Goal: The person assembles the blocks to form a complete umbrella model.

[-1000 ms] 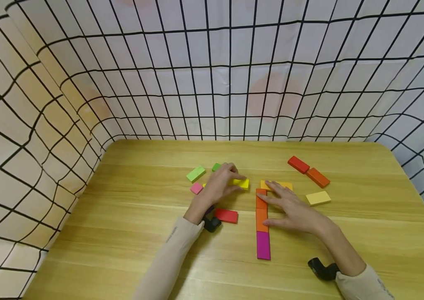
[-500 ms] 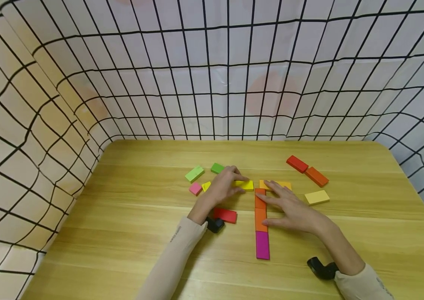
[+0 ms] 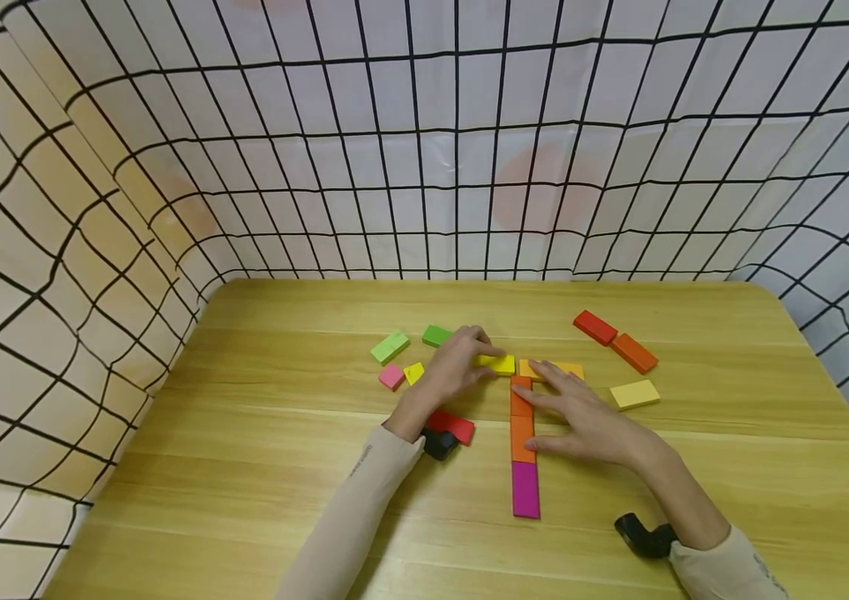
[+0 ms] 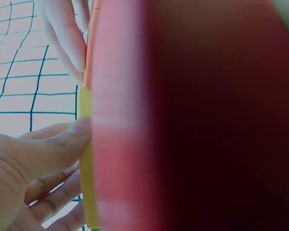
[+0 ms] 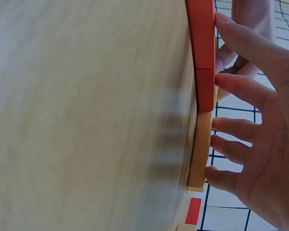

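Pinching the yellow block (image 3: 499,365) between the thumb and fingers of my left hand (image 3: 460,360), I had it flat at the top of the column, just beside the left end of the amber block (image 5: 200,154); whether the two touched I could not tell. My right hand (image 3: 585,421) lay with its fingers spread apart, fingertips resting on the amber block and the column. That column looked done as far as it went: upper orange block (image 3: 521,382), lower orange block (image 3: 521,433) and magenta block (image 3: 525,490), end to end. The yellow block seemed nearly placed, though not yet let go. Farther out on the wooden table (image 3: 282,467), eight pieces lay unused: red, red-orange and pale yellow blocks on the right; another red block near my left wrist; and two green blocks, a pink piece and a small yellow one beyond it.
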Tool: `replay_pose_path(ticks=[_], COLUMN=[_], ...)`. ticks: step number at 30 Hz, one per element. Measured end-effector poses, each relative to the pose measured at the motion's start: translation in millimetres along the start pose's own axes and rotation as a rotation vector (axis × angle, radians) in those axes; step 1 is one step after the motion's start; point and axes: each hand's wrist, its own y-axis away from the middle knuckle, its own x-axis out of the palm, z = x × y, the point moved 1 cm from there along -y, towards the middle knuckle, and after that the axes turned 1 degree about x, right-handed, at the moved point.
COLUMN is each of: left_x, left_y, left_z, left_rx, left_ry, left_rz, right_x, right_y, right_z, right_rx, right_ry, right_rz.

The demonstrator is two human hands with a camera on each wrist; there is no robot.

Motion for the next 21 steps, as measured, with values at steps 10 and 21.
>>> replay_pose_path(ticks=[10, 21], left_x=[2.7, 2.5], left_y=[-1.3, -0.4], left_z=[-3.7, -4.8], left_rx=[0.014, 0.019], left_ry=[-0.005, 0.02], left_rz=[0.031, 0.054], right_x=[-0.9, -2.3], right_y=[-0.2, 0.0], right_z=[0.2, 0.3], right_rx=[0.014, 0.023], right_ry=[0.009, -0.002], right_rz=[0.011, 0.021])
